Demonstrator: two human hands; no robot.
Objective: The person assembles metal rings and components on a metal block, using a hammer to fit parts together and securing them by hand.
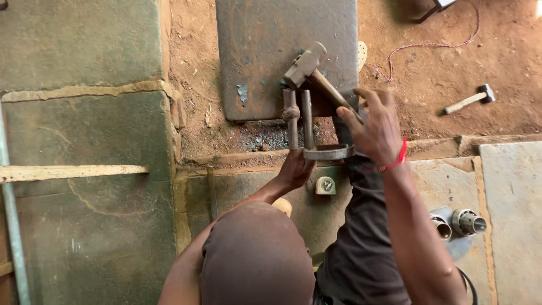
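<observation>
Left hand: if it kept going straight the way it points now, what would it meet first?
The left hand already grips the curved end of the metal piece; straight on lies the steel plate, probably first, though depth is unclear.

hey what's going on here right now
A person crouches over a steel plate on the dirt floor. The right hand grips a hammer raised above a bent metal workpiece, which the left hand steadies from below. A second hammer lies on the dirt to the right.

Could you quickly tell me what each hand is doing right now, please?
Left hand: closed on the metal piece.
Right hand: gripping the hammer handle.
</observation>
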